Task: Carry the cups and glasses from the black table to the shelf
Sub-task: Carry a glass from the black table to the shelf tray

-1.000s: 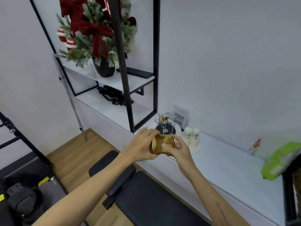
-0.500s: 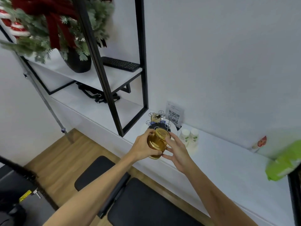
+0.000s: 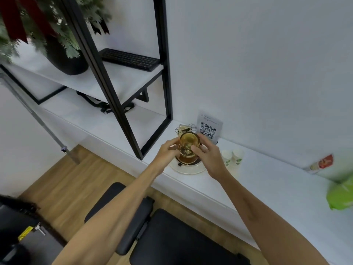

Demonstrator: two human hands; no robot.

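both hands have carried the amber glass cup forward since half a second ago, from above the shelf's front edge to right over the round clear tray with its wire cup rack. left hand curls its fingers and thumb around the cup's left side; right hand pinches the right side with thumb and fingertips, the other fingers spread. whether the cup touches the rack cannot be told. just right of the tray stand two white paper cups with green prints, and behind it a qr code card leans on the wall. all sit on the long white shelf.
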